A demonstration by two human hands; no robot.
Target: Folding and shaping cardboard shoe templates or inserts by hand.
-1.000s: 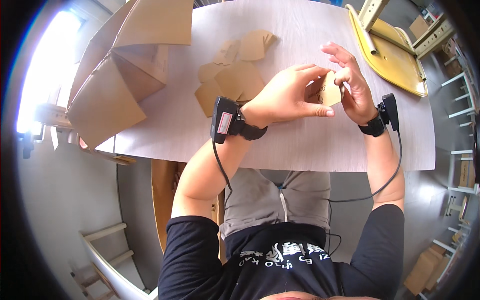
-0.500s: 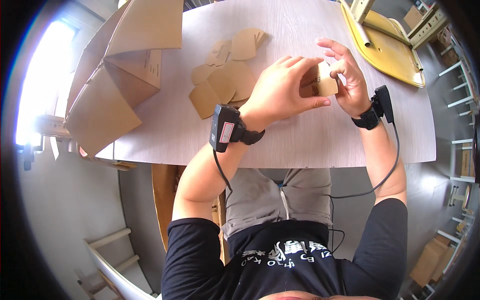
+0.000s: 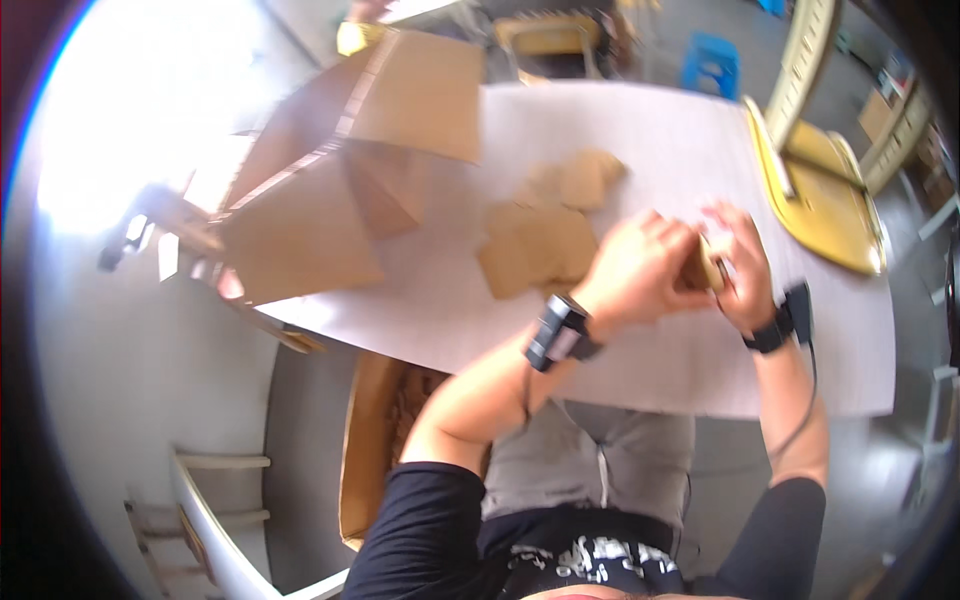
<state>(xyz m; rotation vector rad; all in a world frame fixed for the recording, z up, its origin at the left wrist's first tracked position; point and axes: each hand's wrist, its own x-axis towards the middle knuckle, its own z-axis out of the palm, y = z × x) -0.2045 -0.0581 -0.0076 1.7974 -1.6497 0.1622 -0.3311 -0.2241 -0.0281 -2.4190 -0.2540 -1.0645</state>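
Observation:
Over the right part of the table, a small folded brown cardboard piece (image 3: 711,268) is held between my hands. My left hand (image 3: 645,268) grips it from the left, with fingers over the far side and the thumb on the near side. My right hand (image 3: 744,268) pinches its right edge. The piece now shows nearly edge-on, and the fingers hide much of it. Left of my hands, several flat cardboard pieces (image 3: 545,243) lie in an overlapping pile. Motion blurs their outlines.
A large open cardboard box (image 3: 415,100) with spread flaps stands on the table's left side. At the far right is a yellow chair seat (image 3: 825,205) with metal legs. Another box (image 3: 365,450) sits below the near table edge. A blue stool (image 3: 711,65) stands beyond the table.
The view has swung, so the whole scene sits lower and further right. The cardboard piece has turned from showing its printed face to nearly edge-on. Both hands stay on it.

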